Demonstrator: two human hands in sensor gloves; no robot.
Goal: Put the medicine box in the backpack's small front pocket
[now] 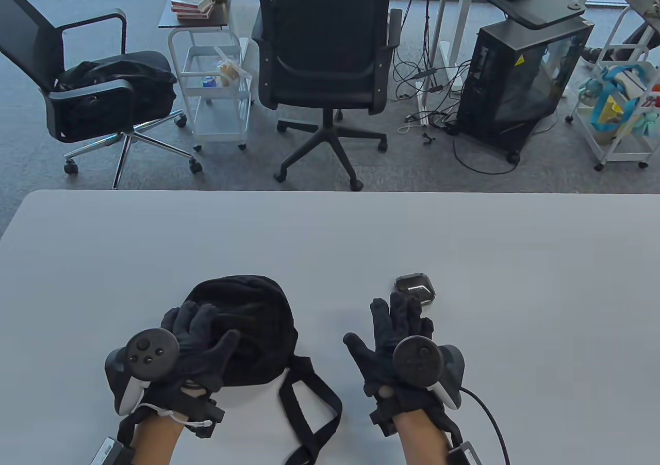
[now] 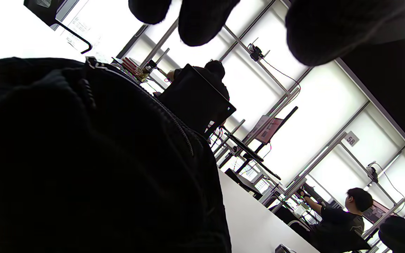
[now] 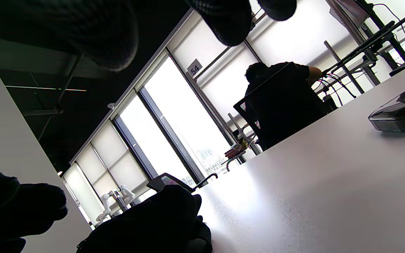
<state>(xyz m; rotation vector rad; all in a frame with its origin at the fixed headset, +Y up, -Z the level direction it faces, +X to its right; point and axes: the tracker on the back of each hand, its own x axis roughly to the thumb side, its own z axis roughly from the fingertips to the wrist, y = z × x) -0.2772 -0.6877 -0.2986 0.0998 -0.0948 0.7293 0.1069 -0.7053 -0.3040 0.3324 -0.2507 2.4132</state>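
Note:
A small black backpack lies on the white table, straps trailing toward me. My left hand rests on its left part with fingers spread, gripping nothing. In the left wrist view the backpack fills the lower left, a zipper line runs across it, and my fingertips hang above. The medicine box, dark and glossy, sits right of the backpack. My right hand is open just in front of it, empty. The right wrist view shows the box apart from my fingertips.
The table's far edge runs behind the objects. Beyond it stand office chairs, a white cart and a computer tower. A cable runs from my right wrist.

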